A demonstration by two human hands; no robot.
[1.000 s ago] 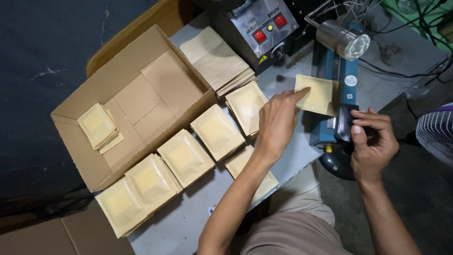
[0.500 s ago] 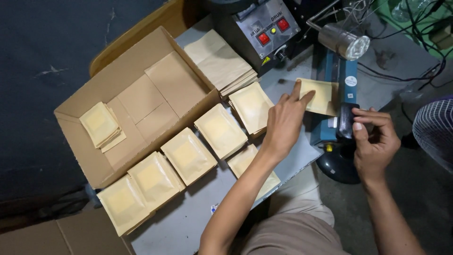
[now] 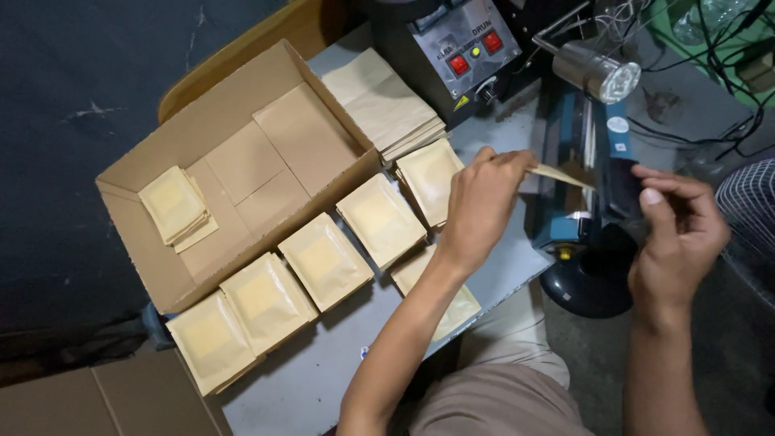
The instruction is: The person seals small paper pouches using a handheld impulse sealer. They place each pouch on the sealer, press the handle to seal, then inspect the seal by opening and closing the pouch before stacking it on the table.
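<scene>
We pinch a flat tan paper pouch (image 3: 559,174) between thumb and fingers of our left hand (image 3: 482,206), its far end reaching toward the blue heat sealer (image 3: 583,153) just to that hand's right. Our right hand (image 3: 676,234) hovers at the sealer's other side, fingers loosely curled and holding nothing, its fingertips (image 3: 652,172) close to the pouch's free end; we cannot tell whether they touch the sealer arm. Below and to the left of our left hand, more filled tan pouches (image 3: 379,218) lie in a row on the grey table (image 3: 323,379), one partly under our forearm. Beyond them, farther left, sits an open brown cardboard box (image 3: 242,161) with a small stack of pouches (image 3: 173,206) inside. Above our left hand rests a pile of empty flat paper bags (image 3: 383,101), beside a black control unit with red switches (image 3: 460,48).
</scene>
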